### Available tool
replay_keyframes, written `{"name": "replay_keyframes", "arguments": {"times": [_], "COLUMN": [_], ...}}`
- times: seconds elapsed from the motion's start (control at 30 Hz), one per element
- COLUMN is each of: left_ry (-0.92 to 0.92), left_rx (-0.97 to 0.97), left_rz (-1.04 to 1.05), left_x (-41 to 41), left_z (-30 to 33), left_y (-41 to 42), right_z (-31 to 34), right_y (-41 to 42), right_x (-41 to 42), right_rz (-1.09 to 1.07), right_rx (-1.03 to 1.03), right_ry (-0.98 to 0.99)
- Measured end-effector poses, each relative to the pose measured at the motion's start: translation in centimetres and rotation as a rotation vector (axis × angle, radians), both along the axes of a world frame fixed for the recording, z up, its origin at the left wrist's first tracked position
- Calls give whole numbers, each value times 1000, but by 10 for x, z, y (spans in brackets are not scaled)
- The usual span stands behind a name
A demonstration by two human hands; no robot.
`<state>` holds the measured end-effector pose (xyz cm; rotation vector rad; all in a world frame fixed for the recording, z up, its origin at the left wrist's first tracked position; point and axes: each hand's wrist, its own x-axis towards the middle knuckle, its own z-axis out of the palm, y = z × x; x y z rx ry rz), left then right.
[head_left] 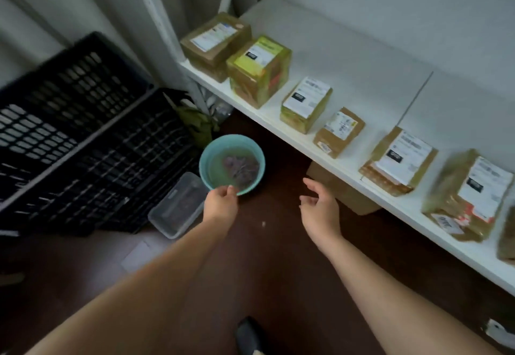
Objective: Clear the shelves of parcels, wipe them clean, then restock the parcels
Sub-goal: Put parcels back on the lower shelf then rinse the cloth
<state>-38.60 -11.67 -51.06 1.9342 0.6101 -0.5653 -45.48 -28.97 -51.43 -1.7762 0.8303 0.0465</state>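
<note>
A white shelf runs from the upper middle to the lower right, with several taped brown parcels in a row along its front edge. Low over the dark floor is a teal bowl of water with a purplish cloth soaking in it. My left hand grips the bowl's near rim. To its right, my right hand hovers with loosely curled fingers, holding nothing, just in front of the shelf's edge.
Two black slatted crates lean at the left. A clear plastic container lies on the floor beside the bowl. A brown box sits under the shelf. Dark floor lies between my arms. A dark shoe tip shows at the bottom.
</note>
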Motion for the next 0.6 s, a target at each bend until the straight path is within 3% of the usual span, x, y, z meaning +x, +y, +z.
{"name": "replay_keyframes", "arguments": {"times": [0.2, 0.6], "left_ry": [-68, -40], "left_rx": [267, 431], "left_rz": [-182, -361], "left_x": [50, 138], "left_z": [2, -74], "left_y": [83, 135], "right_z": [-4, -81], "right_y": [52, 91], "right_x": [64, 190], "right_rz": [206, 415], "right_rx": [-33, -121], "right_ry": [21, 148]}}
